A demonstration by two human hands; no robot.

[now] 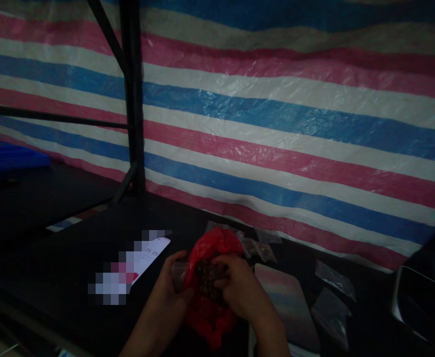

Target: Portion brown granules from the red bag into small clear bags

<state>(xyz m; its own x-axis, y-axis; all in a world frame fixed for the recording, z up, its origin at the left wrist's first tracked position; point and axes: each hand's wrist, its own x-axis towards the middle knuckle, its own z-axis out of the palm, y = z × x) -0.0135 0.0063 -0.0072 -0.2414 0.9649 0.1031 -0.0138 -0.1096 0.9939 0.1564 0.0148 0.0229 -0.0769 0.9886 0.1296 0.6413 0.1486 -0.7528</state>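
"What's closest on your feed?"

"I see the bare left hand (170, 292), fingers closed round a small clear plastic bag (180, 273), thumb against a crumpled red plastic bag (206, 315) between the hands."

"And rightward?"

"The bare right hand (237, 283) is inside the red bag, fingers bent over small dark-brown pieces (205, 281); I can't tell whether they pinch any. Beyond, I see a flat, round-cornered glossy panel (286, 302), then two clear plastic pouches (331, 311) on the black tabletop (185, 223)."

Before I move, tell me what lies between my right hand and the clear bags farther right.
In the head view, a flat, shiny panel lies there, between your right hand and those clear bags.
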